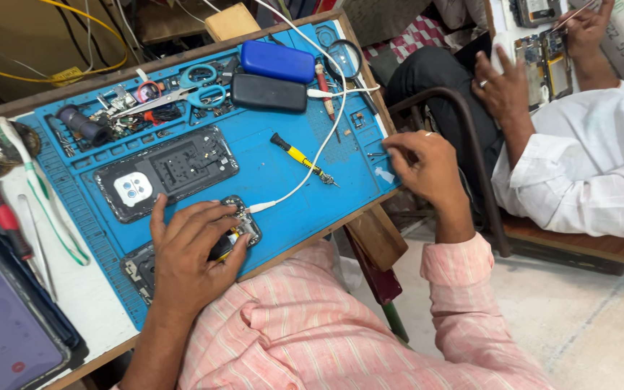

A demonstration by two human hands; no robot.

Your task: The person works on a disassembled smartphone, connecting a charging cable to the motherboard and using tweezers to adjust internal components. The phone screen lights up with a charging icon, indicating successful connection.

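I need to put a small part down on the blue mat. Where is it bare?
Barest: the mat between the phone back cover and the yellow screwdriver, and below the white cable toward the near edge. Crowded: the far-left corner by the scissors, and under the left hand.

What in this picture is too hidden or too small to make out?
- Head view: the opened phone is mostly hidden under the left hand.
- What the right hand pinches at the blue mat edge is too small to tell.
- The tablet is cut off by the frame's left edge.
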